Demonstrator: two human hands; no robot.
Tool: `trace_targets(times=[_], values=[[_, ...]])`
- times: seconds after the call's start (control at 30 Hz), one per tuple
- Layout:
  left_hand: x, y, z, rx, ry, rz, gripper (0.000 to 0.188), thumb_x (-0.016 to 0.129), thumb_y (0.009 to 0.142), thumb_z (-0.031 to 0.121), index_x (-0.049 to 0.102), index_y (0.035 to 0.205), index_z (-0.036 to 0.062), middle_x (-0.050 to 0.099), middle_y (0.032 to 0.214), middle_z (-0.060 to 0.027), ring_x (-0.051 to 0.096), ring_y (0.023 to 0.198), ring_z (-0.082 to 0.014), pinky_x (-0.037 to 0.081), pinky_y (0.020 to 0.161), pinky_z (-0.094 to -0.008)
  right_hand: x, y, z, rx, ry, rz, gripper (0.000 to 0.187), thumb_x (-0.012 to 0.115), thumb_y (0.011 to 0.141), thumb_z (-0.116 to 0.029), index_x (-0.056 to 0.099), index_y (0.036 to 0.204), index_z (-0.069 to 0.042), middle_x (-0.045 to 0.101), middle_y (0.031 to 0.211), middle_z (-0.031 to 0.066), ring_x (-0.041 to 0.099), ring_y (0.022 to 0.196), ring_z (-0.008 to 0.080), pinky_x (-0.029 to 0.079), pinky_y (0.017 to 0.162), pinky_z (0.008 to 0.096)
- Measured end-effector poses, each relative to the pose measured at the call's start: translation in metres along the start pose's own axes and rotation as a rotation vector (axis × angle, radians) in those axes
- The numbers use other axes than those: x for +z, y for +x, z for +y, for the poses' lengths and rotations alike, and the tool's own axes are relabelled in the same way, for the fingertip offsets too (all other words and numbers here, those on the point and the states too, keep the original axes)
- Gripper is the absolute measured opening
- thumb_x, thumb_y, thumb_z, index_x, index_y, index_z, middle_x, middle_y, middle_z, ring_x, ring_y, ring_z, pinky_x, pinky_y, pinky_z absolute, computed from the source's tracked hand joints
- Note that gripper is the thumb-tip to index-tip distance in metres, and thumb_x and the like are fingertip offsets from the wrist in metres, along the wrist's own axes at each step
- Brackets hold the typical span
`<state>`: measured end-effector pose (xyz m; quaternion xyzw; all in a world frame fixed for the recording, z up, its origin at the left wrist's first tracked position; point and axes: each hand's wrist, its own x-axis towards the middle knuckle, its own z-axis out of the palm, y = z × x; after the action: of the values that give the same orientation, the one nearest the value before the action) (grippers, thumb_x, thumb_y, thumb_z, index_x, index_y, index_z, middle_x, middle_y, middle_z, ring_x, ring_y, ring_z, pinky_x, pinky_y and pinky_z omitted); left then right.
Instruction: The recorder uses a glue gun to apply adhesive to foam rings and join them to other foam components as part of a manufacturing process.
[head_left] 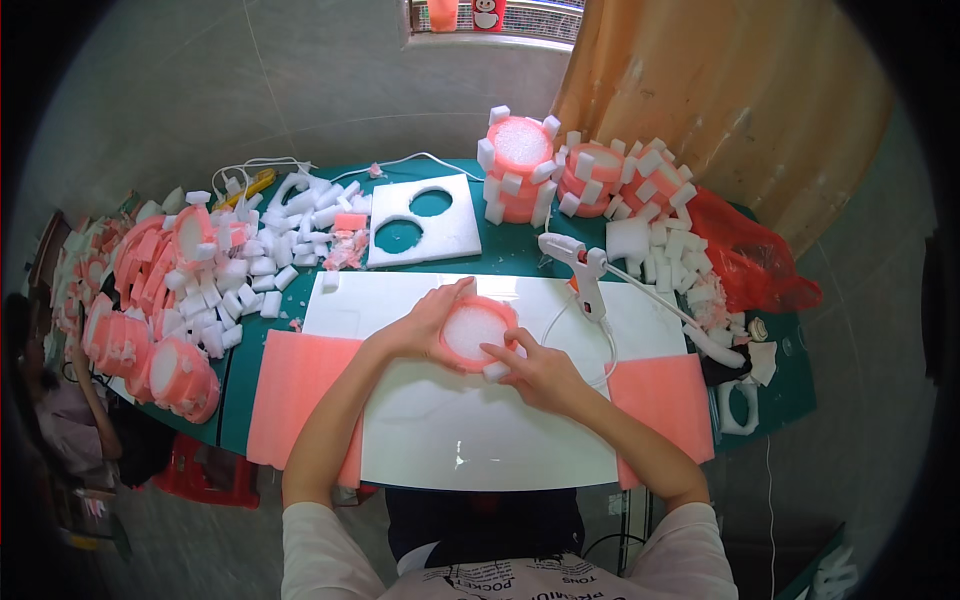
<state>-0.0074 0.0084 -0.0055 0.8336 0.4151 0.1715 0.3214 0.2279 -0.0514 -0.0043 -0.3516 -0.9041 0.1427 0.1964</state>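
A round pink foam piece with a white foam centre rests on the glossy white board in front of me. My left hand is wrapped round its left side, the fingers reaching over the far rim. At its near right edge, my right hand pinches a small white foam block against the pink rim. To the right of the round piece, a white hot glue gun stands with its cord trailing down.
Pink foam sheets flank the white board. A white foam panel with two round holes lies behind it. Heaped white foam blocks and pink rings cover the left. Stacked pink cylinders and a red bag stand back right.
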Motion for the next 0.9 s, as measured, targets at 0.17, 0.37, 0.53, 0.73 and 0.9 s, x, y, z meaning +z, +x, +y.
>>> trace_targets(times=[0.17, 0.37, 0.53, 0.73, 0.9], values=[[-0.0021, -0.0014, 0.0045, -0.02, -0.019, -0.014, 0.126, 0.086, 0.041, 0.045, 0.017, 0.138, 0.0035, 0.033, 0.131, -0.0227, 0.035, 0.12, -0.0362, 0.031, 0.101, -0.0407, -0.0005, 0.0001, -0.0007, 0.002, 0.011, 0.0, 0.054, 0.069, 0.072, -0.016, 0.048, 0.122, -0.019, 0.047, 0.109, 0.0084, 0.06, 0.073, 0.024, 0.049, 0.057, 0.0336], [-0.0013, -0.0025, 0.0047, 0.025, 0.012, 0.028, 0.124, 0.082, 0.042, 0.048, 0.019, 0.137, -0.0015, 0.039, 0.127, -0.0229, 0.039, 0.116, -0.0364, 0.031, 0.1, -0.0407, -0.0005, 0.0002, -0.0007, -0.001, 0.016, 0.011, 0.054, 0.069, 0.072, -0.015, 0.049, 0.122, -0.02, 0.046, 0.108, 0.0077, 0.06, 0.07, 0.0241, 0.049, 0.056, 0.0336], [0.0, -0.0022, 0.0026, 0.035, 0.012, 0.035, 0.123, 0.082, 0.043, 0.048, 0.019, 0.137, -0.0011, 0.039, 0.127, -0.0227, 0.039, 0.116, -0.0364, 0.031, 0.1, -0.0407, 0.001, -0.0003, 0.0007, -0.013, 0.02, 0.038, 0.054, 0.069, 0.072, -0.015, 0.05, 0.122, -0.021, 0.046, 0.107, 0.0068, 0.059, 0.066, 0.0237, 0.048, 0.055, 0.0333], [-0.0022, -0.0023, 0.005, -0.016, -0.024, -0.013, 0.124, 0.084, 0.043, 0.046, 0.017, 0.139, 0.0036, 0.033, 0.132, -0.0229, 0.034, 0.122, -0.0362, 0.03, 0.102, -0.041, -0.0008, -0.0003, -0.0005, 0.002, 0.026, -0.006, 0.054, 0.068, 0.073, -0.015, 0.048, 0.123, -0.02, 0.047, 0.111, 0.0089, 0.06, 0.074, 0.0242, 0.049, 0.057, 0.0335], [-0.0011, -0.0025, 0.0052, 0.022, 0.005, 0.029, 0.123, 0.082, 0.043, 0.049, 0.019, 0.137, -0.0009, 0.039, 0.127, -0.0226, 0.039, 0.115, -0.0364, 0.031, 0.099, -0.0409, -0.0007, -0.0005, -0.0002, 0.014, 0.024, -0.01, 0.053, 0.068, 0.073, -0.015, 0.049, 0.122, -0.019, 0.047, 0.111, 0.009, 0.06, 0.072, 0.0244, 0.049, 0.058, 0.0337]])
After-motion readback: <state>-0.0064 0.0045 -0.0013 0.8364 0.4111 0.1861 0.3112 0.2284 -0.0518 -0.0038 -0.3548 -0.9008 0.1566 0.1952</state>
